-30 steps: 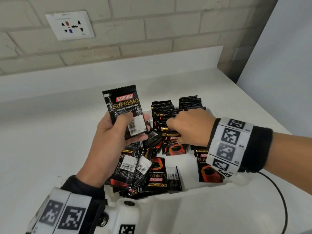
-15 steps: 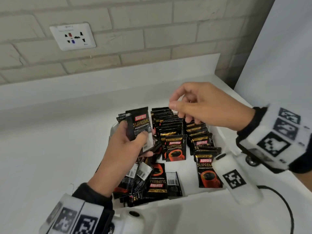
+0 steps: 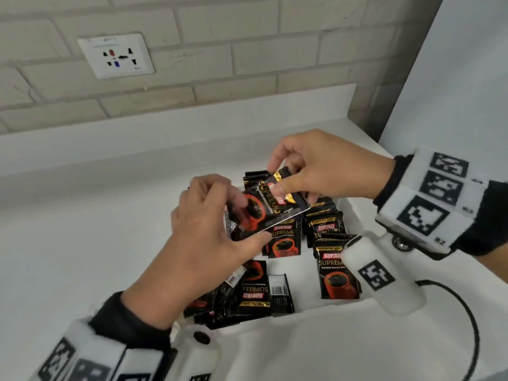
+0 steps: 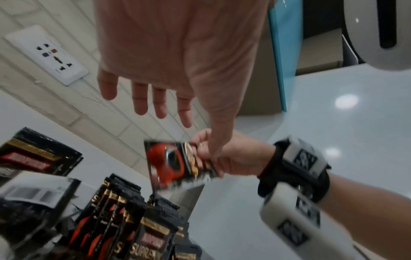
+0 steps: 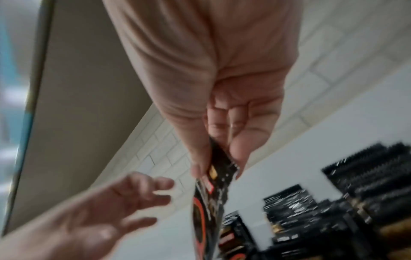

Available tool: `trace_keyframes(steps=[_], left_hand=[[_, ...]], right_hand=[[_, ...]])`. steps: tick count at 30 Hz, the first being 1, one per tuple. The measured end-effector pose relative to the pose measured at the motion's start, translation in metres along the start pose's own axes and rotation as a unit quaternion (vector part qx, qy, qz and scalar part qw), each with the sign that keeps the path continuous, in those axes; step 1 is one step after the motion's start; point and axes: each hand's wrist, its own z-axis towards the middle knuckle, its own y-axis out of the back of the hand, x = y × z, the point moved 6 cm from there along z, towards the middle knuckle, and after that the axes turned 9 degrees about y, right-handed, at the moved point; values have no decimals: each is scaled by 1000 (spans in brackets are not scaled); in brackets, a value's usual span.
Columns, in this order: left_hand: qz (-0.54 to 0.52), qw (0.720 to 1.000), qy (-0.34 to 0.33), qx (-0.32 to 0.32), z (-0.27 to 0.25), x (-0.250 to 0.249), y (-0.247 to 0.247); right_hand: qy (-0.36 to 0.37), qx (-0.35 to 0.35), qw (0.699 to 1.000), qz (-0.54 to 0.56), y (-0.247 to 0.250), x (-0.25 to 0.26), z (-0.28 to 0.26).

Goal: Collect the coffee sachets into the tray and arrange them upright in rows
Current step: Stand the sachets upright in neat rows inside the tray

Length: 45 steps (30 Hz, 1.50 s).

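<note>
- Pinching one black sachet (image 3: 270, 206) by its gold end above the white tray (image 3: 316, 307), the right hand (image 3: 327, 167) grips it.
- Left hand (image 3: 204, 237) fingers spread loose beside it, holding nothing.
- Upright sachets (image 3: 325, 229) reading "KOPIKO SUPREMO" fill the tray's far side; loose ones (image 3: 255, 292) lie near-left.

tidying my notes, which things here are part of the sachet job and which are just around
Job:
- sachet held by right hand
- left hand
- upright rows
- loose sachets
- white tray

Around:
- wall socket
- black cable
</note>
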Motion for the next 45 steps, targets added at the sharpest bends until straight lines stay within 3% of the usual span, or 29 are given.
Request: trace_keyframes(steps=[4,8,16,24,28,35,40,45], left_hand=[[-21,998,52,-27,-3,16,28],[-68,991,81,-79,0,42,47],[-130,976,160,-73,0,66,54],[-133,975,172,-38,1,64,43],[-95,982,160,-14,4,59,38],[83,983,122,107,30,49,23],[231,948,49,211,59,37,-6],[310,901,55,299,79,43,-24]], right_hand=[[24,87,970,-224,-10,-7,0],[54,155,924,-345,-34,-10,2],[91,203,876,-428,-61,-15,14],[139,189,849,-474,-66,-18,15],[145,150,854,-476,-55,-16,15],[108,73,911,-391,-17,-5,-7],[95,153,936,-301,-33,-3,-52],[106,216,941,-238,-61,-10,-94]])
